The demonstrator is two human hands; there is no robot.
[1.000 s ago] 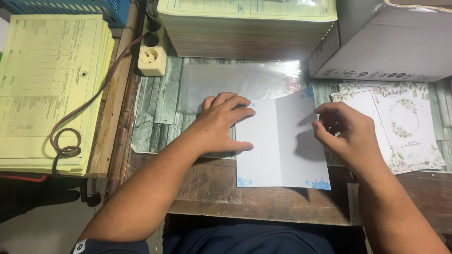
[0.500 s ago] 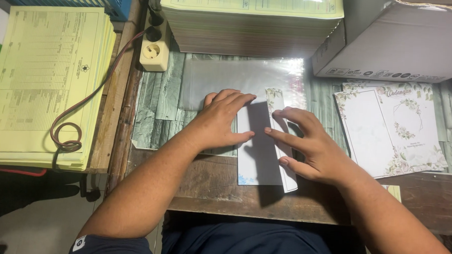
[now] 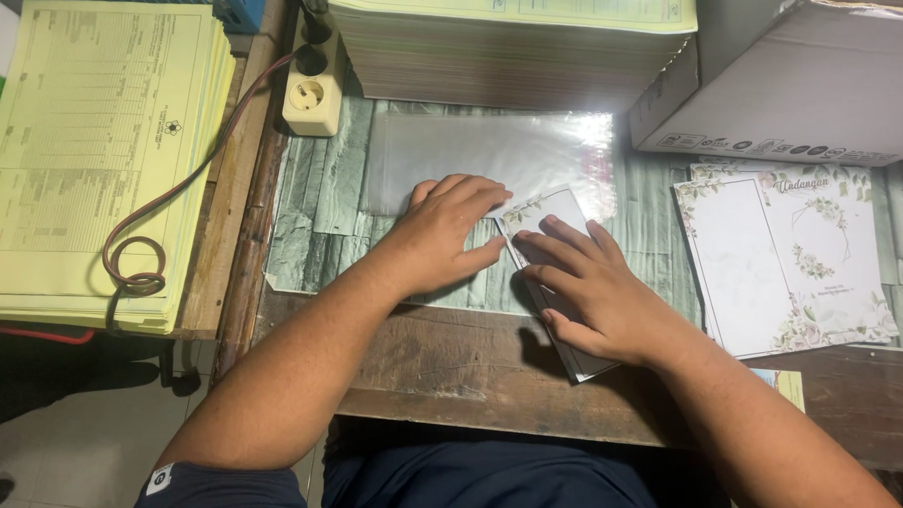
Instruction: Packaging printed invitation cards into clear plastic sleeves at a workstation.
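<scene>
A white card with a floral border point(image 3: 550, 212) lies folded shut on the desk in front of me. My left hand point(image 3: 442, 234) rests flat on the desk, its fingertips at the card's left edge. My right hand point(image 3: 590, 289) presses flat on top of the folded card, fingers spread and pointing left. Most of the card is hidden under my right hand; only its far corner and its near corner at the wooden desk edge show. Just beyond the hands lies a stack of clear plastic sleeves point(image 3: 495, 150).
A pile of flat floral cards point(image 3: 782, 256) lies to the right. A tall stack of printed sheets point(image 3: 509, 36) and a cardboard box point(image 3: 808, 76) stand at the back. A power strip point(image 3: 312, 104) with a coiled cable and yellow forms point(image 3: 85, 151) are at left.
The card was open with each hand on one half. My right hand swung the right half over to the left, and the card now lies folded under that hand.
</scene>
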